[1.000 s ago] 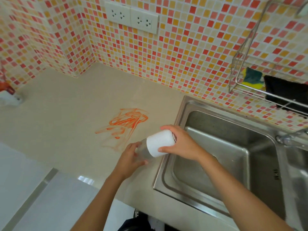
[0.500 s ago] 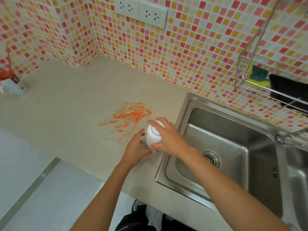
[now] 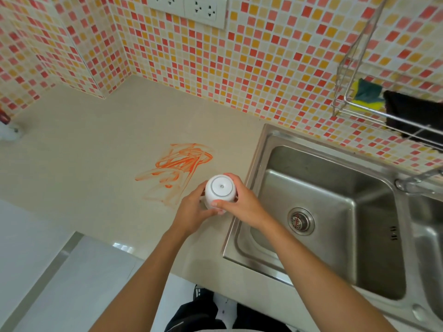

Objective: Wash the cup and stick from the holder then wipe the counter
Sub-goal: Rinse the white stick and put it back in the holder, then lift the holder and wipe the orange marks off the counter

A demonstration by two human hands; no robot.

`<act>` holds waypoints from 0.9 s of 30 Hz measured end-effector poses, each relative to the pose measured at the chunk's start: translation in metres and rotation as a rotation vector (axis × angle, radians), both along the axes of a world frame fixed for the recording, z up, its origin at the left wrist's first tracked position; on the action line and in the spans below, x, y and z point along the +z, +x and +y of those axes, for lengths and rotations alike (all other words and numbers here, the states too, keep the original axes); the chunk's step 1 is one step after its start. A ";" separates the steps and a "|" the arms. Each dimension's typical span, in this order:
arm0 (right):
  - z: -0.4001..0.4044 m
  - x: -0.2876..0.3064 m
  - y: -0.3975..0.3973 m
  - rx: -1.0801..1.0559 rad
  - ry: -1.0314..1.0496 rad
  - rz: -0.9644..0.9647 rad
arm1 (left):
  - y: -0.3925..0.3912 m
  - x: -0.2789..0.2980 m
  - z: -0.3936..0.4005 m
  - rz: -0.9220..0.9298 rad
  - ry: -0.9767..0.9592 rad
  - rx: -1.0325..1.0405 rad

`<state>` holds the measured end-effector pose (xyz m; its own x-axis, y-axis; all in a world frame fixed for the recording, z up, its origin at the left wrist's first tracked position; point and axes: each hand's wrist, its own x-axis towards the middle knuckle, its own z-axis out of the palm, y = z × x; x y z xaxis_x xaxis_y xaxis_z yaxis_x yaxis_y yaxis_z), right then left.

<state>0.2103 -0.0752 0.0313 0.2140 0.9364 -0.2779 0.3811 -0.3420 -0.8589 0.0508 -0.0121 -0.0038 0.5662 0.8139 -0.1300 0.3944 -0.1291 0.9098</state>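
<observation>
A white cup (image 3: 220, 188) is turned upside down, its ringed base facing up at me. It is just above the beige counter (image 3: 96, 164), a little left of the sink's rim. My right hand (image 3: 242, 204) grips its right side, with the thumb on the near wall. My left hand (image 3: 191, 212) wraps its lower left side, and what lies under that hand is hidden. An orange scribbled stain (image 3: 182, 161) marks the counter just behind and left of the cup. No stick shows.
The steel sink (image 3: 311, 188) with its drain (image 3: 300, 220) lies to the right, and a faucet (image 3: 417, 180) stands at its far right. A wire rack (image 3: 340, 109) on the tiled wall holds a yellow-green sponge (image 3: 364, 94) and a black cloth (image 3: 412, 113). A small white and red object (image 3: 8, 131) sits at the far left edge.
The cup went from lying sideways at the sink's edge to standing upside down over the counter. Both hands moved left with it, and the left hand closed in on it.
</observation>
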 end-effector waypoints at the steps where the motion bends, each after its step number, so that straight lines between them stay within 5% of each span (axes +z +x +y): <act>1: 0.000 0.000 0.000 -0.004 0.000 0.004 | 0.000 -0.001 0.000 -0.002 -0.003 -0.002; 15: -0.012 0.009 0.002 -0.047 0.012 0.000 | -0.009 0.027 0.007 0.255 0.037 -0.092; 20: -0.035 0.078 0.064 -0.294 0.340 -0.244 | 0.019 0.081 0.021 0.190 0.297 0.123; 24: -0.058 0.155 0.135 -0.509 0.628 -0.483 | 0.108 0.138 0.010 0.075 0.597 0.004; 27: -0.067 0.190 0.190 -0.647 0.660 -0.638 | 0.182 0.174 -0.010 0.024 0.778 -0.144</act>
